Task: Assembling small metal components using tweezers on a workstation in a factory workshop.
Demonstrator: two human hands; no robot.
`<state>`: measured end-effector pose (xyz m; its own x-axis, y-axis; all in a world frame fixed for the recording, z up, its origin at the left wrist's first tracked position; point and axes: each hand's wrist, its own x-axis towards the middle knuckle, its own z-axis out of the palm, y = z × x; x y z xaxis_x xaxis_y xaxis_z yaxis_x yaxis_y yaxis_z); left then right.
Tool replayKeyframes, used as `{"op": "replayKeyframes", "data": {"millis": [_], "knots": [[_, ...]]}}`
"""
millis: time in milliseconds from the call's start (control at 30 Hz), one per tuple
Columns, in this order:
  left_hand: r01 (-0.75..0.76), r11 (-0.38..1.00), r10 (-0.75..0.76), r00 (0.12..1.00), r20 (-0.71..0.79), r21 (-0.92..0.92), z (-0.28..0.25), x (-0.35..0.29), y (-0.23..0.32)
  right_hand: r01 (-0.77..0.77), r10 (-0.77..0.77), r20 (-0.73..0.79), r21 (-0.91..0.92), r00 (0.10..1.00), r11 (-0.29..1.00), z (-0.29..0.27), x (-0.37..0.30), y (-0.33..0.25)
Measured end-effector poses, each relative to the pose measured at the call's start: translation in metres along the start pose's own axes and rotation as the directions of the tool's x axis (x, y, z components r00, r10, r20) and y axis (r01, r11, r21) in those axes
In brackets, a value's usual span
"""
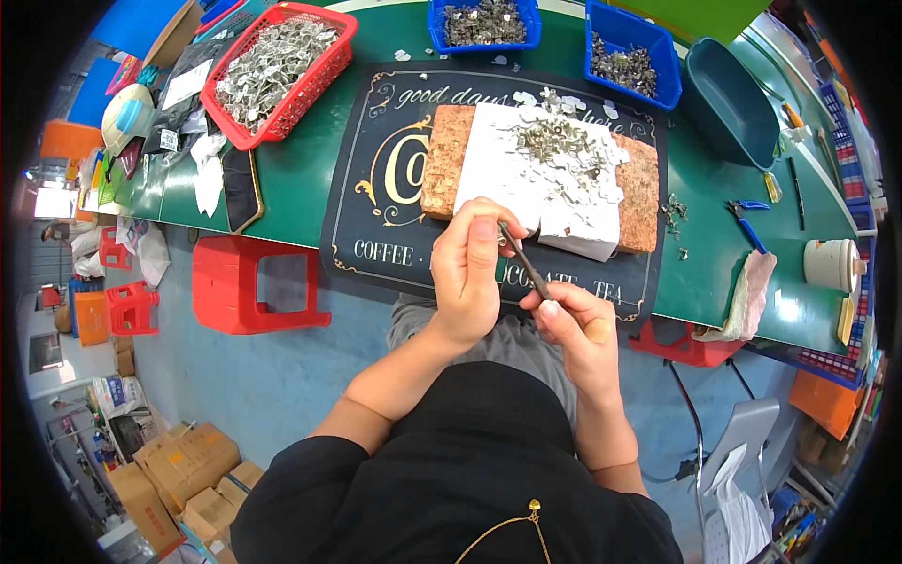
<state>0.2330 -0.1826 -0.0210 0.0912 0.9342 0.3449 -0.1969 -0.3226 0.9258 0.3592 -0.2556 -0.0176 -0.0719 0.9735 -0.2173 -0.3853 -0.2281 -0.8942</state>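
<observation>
My right hand (583, 334) grips a thin dark rod-shaped tool (532, 271) between thumb and fingers. The tool slants up and to the left, its tip reaching the fingertips of my left hand (473, 268). Those fingers are pinched together; a small shiny piece seems to sit at the tip, too small to name. Beyond my hands, a white paper-covered block (489, 155) rests on a cork-like brown slab (637, 202). Small metal clips or stamped parts (564, 146) lie in a loose heap on the white surface.
A red basket (324, 70) of metal parts stands at the far left. Two blue bins (537, 42) with similar parts and a dark green tub (733, 103) line the far side. Blue-handled pliers (747, 226) and a white pot (832, 264) lie right. A red stool (221, 282) stands left.
</observation>
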Motion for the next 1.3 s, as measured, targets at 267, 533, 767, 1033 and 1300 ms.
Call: {"op": "replayKeyframes", "data": {"millis": [267, 533, 767, 1033, 1300], "knots": [[-0.014, 1.0, 0.014, 1.0, -0.012, 0.027, 0.0, 0.0, -0.001, 0.007, -0.007, -0.002, -0.016, 1.0, 1.0, 0.0, 0.0, -0.001], [0.082, 0.994, -0.081, 0.997, 0.01, -0.078, 0.002, 0.001, 0.003, 0.019, -0.02, -0.031, -0.039, 0.999, 0.999, 0.001, 0.0, 0.0], [0.16, 0.932, -0.123, 0.984, 0.133, -0.326, 0.004, -0.001, 0.002, -0.024, 0.023, 0.029, 0.025, 0.999, 0.999, 0.0, -0.002, 0.002], [0.155, 0.762, -0.11, 0.988, 0.11, -0.629, 0.01, -0.01, -0.005, -0.642, 0.224, 0.619, 0.617, 0.753, 0.455, -0.004, 0.0, 0.022], [-0.256, 0.836, 0.235, 0.966, 0.104, 0.485, -0.01, 0.023, 0.01, 0.097, -0.144, -0.183, -0.245, 0.973, 0.965, -0.033, -0.019, -0.018]]}}
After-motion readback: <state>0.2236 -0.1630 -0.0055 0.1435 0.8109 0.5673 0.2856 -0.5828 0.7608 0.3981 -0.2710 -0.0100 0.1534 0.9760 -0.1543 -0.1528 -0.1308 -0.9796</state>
